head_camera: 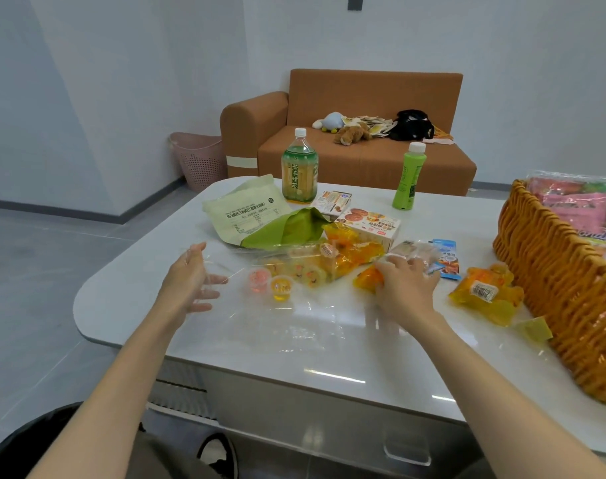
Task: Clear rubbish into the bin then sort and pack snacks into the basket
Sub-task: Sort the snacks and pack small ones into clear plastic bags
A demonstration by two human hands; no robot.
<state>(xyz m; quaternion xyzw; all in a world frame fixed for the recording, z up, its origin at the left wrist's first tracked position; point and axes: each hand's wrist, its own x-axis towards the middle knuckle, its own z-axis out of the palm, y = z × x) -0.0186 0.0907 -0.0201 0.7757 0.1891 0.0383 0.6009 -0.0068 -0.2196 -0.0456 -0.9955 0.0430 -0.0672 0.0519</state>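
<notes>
On the white tabletop (121, 305), the wicker basket (543, 271) stands at the right with snacks strewn to its left, where your right hand (403, 288) rests on an orange packet (366, 281), grip impossible to tell, and your left hand (190, 281) hovers farther left, fingers spread apart.

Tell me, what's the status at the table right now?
Left hand open beside clear wrap. Right hand grips orange packet. Basket part filled. Jelly cups between hands.
</notes>
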